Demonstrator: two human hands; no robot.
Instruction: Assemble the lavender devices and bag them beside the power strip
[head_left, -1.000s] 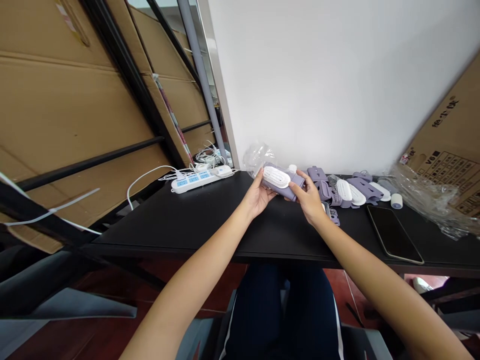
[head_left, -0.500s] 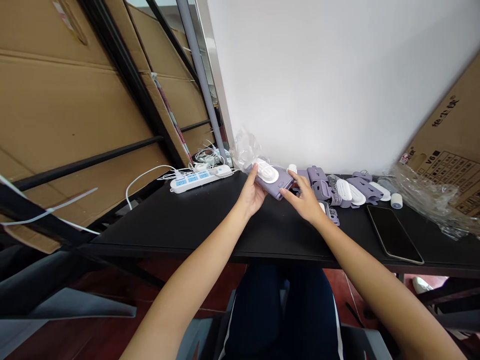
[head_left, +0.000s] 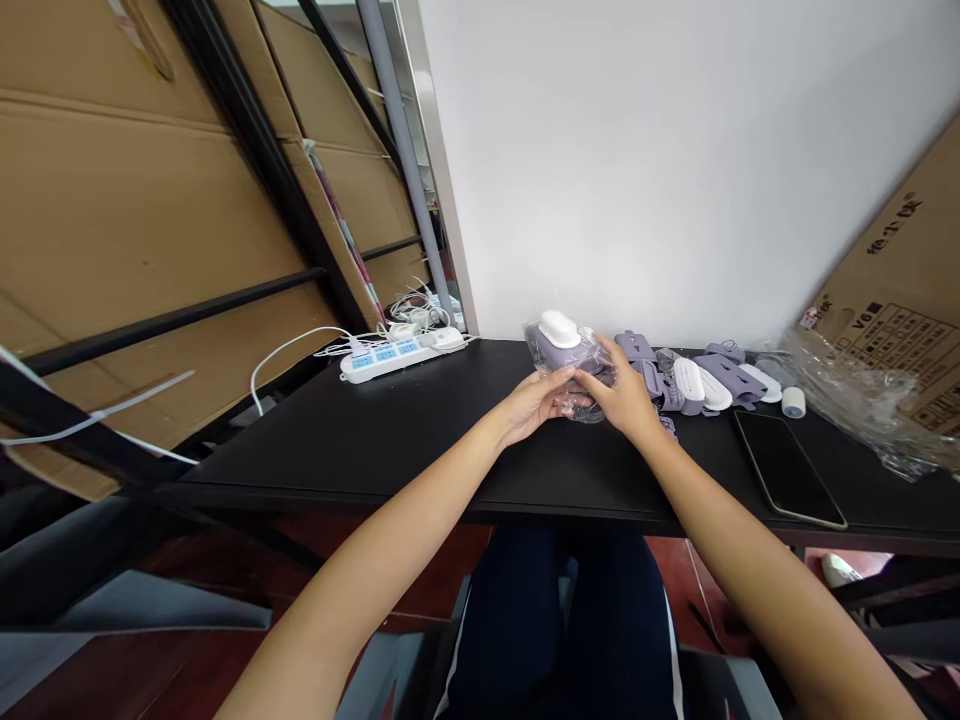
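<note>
Bagged item: a lilac plastic device with a white oval cap [head_left: 559,340], inside a clear plastic bag [head_left: 574,385], upright near the desk's back edge.
Left hand [head_left: 534,395]: fingers [head_left: 559,378] close together, holding the bag's lower edge.
Right hand [head_left: 622,388]: fingers slightly spread, gripping the bag's right side.
Progress: this device is bagged; whether the bag is sealed is hidden. Loose lilac and white parts [head_left: 697,385] remain unbagged to the right.
Surroundings: black desk [head_left: 375,440], white power strip [head_left: 386,362] left, black smartphone [head_left: 787,468] right.

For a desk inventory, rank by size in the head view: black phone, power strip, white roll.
The phone and power strip look alike, and nearness makes it unsure; smallest is the white roll.
</note>
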